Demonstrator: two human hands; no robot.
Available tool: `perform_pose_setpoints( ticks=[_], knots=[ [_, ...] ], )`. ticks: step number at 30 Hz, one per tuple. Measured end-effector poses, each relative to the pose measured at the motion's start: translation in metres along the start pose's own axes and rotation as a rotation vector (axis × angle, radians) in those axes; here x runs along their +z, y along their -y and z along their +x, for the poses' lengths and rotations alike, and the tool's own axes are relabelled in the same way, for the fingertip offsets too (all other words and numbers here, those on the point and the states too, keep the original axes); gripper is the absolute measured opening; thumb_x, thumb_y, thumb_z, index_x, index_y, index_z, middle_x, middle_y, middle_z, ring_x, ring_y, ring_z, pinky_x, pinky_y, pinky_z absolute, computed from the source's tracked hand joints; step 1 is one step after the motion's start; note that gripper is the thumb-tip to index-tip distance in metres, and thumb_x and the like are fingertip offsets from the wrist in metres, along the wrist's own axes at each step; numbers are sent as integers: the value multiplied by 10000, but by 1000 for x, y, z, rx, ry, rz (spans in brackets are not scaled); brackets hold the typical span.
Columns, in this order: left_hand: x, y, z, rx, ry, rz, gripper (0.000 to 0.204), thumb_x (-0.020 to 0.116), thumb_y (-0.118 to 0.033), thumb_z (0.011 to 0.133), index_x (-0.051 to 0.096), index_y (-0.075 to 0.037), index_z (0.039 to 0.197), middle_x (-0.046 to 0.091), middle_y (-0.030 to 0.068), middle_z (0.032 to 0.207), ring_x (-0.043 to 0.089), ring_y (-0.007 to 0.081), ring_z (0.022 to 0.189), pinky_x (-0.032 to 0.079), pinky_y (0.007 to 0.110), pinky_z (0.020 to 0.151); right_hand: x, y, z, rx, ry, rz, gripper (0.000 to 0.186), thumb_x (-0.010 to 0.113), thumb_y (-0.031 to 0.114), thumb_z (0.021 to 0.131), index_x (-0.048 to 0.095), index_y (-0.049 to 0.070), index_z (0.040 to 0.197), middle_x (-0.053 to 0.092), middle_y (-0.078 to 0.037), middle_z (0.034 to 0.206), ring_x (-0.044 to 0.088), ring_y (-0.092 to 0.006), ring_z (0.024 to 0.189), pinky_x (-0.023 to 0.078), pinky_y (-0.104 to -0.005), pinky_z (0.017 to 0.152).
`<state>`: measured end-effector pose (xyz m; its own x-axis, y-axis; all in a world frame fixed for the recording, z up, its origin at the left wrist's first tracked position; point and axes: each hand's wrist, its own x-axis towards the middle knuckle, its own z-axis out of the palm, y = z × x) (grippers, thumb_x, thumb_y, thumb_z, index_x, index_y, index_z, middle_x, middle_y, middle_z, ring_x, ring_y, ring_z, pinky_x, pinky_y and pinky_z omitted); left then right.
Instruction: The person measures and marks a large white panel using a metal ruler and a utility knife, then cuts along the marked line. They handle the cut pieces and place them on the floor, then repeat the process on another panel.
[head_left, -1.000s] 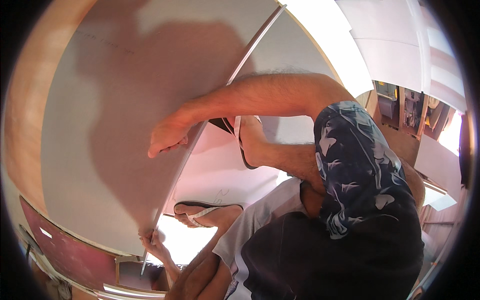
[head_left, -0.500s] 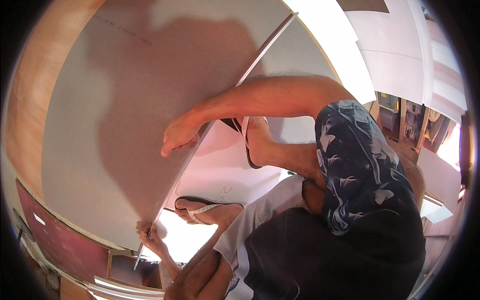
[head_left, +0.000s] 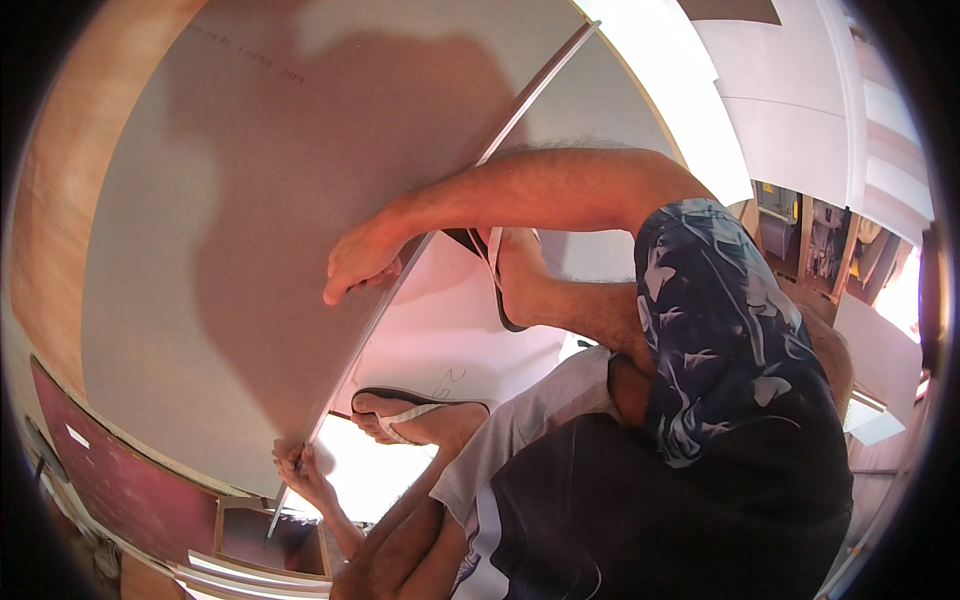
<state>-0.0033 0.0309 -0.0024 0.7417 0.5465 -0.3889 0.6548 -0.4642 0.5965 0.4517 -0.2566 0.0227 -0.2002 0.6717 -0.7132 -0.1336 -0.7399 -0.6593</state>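
Dark shirt point(head_left: 650, 540): nearest, to the right of the long strip point(head_left: 537, 93), running up into a patterned sleeve point(head_left: 715, 330).
Right hand point(head_left: 365, 262): reaching across the long strip, over or on its left side near the middle; fingers bent inward and tucked under; grip on anything hidden by the back of the hand, cannot tell whether pinching or bare.
Left hand point(head_left: 305, 468): at the lower end of the long strip; fingers curled; grip close against the edge, cannot tell whether pinching the strip or only pressing on it.
Long strip: laid slantwise over the grey board point(head_left: 150, 330), straight and narrow, lower tip jutting past the board edge.
Sandalled feet point(head_left: 410, 418): both to the right of the long strip, one beside the lower half, the other just below the right forearm.
Grey board: broad and flat, mostly left of the long strip, darkened by a large shadow point(head_left: 330, 120).
Maroon panel point(head_left: 130, 465): beyond the lower end of the long strip, to the left.
White sheets point(head_left: 790, 120): well to the right of the upper end of the long strip.
Shelves point(head_left: 800, 235): farthest right of the long strip, filled with mixed items.
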Motion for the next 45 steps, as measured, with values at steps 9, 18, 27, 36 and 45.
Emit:
perform_pose_setpoints(
  ticks=[9, 18, 27, 36, 45],
  knots=[
    [1, -25, -2, 89, -51, 18, 278, 752, -324, 939, 684, -56, 965, 653, 94, 956, 556, 307, 956, 411, 495, 928, -1, 5, -2, 18, 16, -103, 477, 557, 481, 922, 474, 72, 690, 389, -42, 545, 401, -217, 516, 401, -423, 545],
    [6, -15, -1, 73, -213, 44, 242, 758, -304, 919, 693, -76, 969, 676, 90, 957, 570, 302, 961, 411, 480, 935, 17, -6, 6, -299, -157, -396, 552, 523, 455, 963, 536, -47, 736, 489, -193, 608, 426, -331, 557, 383, -497, 599],
    [22, 1, -11, 160, -349, 282, 249, 725, -319, 948, 663, -100, 1051, 629, 84, 1028, 533, 288, 1029, 361, 456, 923, 42, 5, -1, -152, -117, -604, 510, 678, 477, 902, 586, 7, 727, 557, -216, 607, 539, -418, 578, 402, -519, 570],
    [27, -8, -3, 251, -428, 267, 219, 689, -307, 942, 655, -93, 971, 603, 89, 971, 518, 288, 930, 359, 466, 867, 43, -5, -3, -222, -115, -585, 436, 720, 442, 892, 606, 49, 743, 554, -173, 578, 562, -416, 566, 419, -502, 546],
    [24, -2, 4, 332, -405, 236, 183, 698, -267, 952, 639, -94, 957, 605, 56, 905, 525, 271, 833, 374, 428, 815, 148, 81, 82, -683, 5, -445, 296, 737, 333, 834, 609, 83, 741, 597, -83, 587, 589, -346, 528, 415, -436, 474]
  ],
)
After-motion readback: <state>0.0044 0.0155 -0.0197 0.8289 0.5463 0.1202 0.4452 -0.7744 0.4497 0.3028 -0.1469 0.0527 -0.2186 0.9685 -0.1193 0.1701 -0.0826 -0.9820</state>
